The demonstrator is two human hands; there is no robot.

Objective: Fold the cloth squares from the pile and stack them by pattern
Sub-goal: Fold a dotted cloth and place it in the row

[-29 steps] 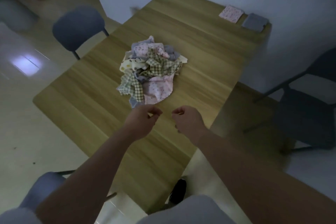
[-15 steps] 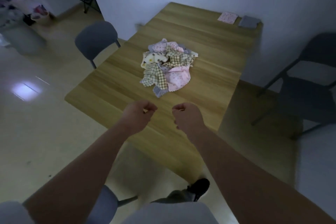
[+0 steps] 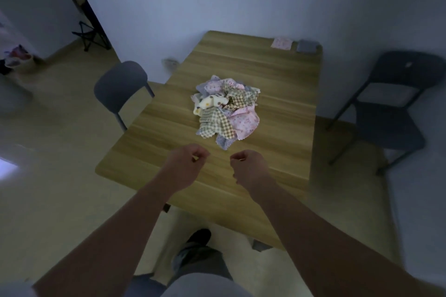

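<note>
A loose pile of cloth squares (image 3: 225, 109) lies in the middle of the wooden table (image 3: 277, 142); I see green checked, pink flowered, grey and cream dotted pieces in it. At the table's far right corner lie a folded pink flowered square (image 3: 282, 43) and a folded grey square (image 3: 307, 46), side by side. My left hand (image 3: 187, 164) and my right hand (image 3: 249, 167) hover over the near part of the table, short of the pile. Both have curled fingers and hold nothing.
A grey chair (image 3: 120, 87) stands left of the table and a dark chair (image 3: 391, 106) to its right. A white wall runs behind the table. My leg and dark shoe (image 3: 198, 239) show below the table's near edge.
The view has pulled back and up, so the table and pile look farther away. Both hands stay curled side by side, holding nothing.
</note>
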